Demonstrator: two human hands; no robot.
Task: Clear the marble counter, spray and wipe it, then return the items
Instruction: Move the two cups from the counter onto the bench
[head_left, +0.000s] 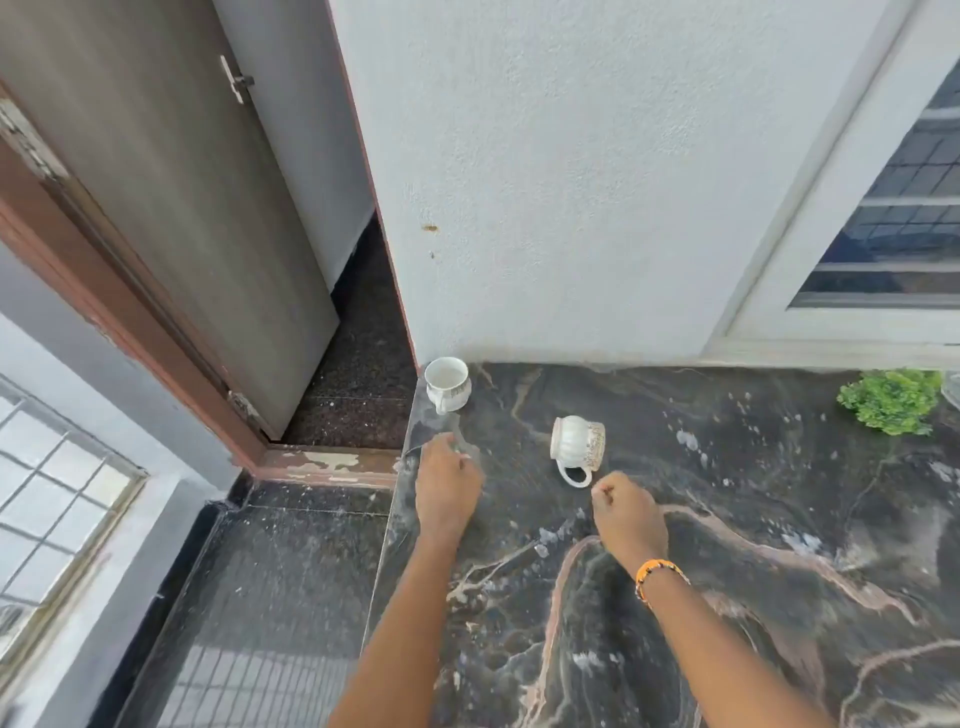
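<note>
The dark marble counter (727, 519) has pale veins and white dusty specks. A white cup (448, 383) stands upright in its far left corner against the wall. A second white patterned cup (577, 442) lies on its side mid-counter, with its handle toward me. My left hand (448, 486) rests at the counter's left edge below the upright cup, fingers curled over something thin and grey that I cannot identify. My right hand (626, 512) is a closed fist just in front of the tipped cup's handle, not touching it. Its wrist wears an orange bead bracelet.
A small green plant (891, 400) sits at the counter's far right by a window frame (779, 291). The white wall runs along the back. Left of the counter the floor drops away, with an open grey door (171, 208) and a brown door frame.
</note>
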